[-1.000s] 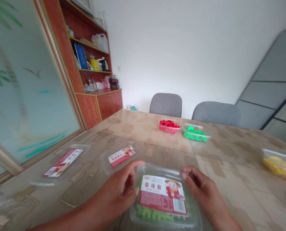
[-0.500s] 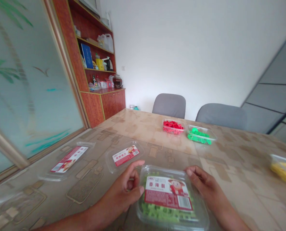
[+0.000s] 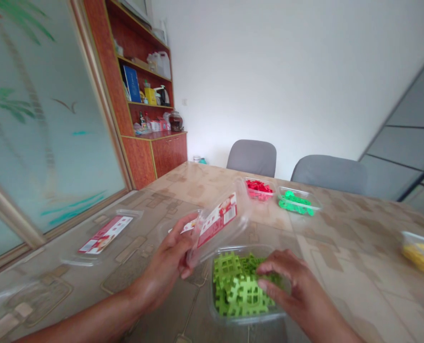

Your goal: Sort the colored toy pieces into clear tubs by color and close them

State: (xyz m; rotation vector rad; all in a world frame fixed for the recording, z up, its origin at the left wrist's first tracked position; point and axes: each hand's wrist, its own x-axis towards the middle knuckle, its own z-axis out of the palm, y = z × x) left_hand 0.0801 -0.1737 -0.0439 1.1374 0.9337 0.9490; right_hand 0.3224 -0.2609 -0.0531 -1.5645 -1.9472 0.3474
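Observation:
My left hand point(image 3: 174, 250) is closed on the near edge of a clear plastic lid point(image 3: 243, 221), which is tilted up and bears a red and white label. Below it stands a clear plastic tub point(image 3: 213, 312) of light green interlocking plastic pieces point(image 3: 247, 293), its top uncovered. Over the tub's right side hovers my right hand point(image 3: 290, 281), its fingers curved and thumb slightly apart, with nothing visible between them. Whether its fingertips touch the pieces I cannot tell. Partly behind the held lid and my left hand lies another labelled lid point(image 3: 167, 232).
Farther back are tubs of red pieces point(image 3: 259, 187) and bright green pieces point(image 3: 295, 204). A tub of yellow pieces point(image 3: 422, 255) sits at the right edge. On the left lies a labelled lid point(image 3: 106, 233). Two grey chairs point(image 3: 251, 157) stand behind the table point(image 3: 340, 267).
The lid has come off the tub of light green pieces and moved up and left in my left hand. My right hand has shifted from the lid's edge to over the pieces.

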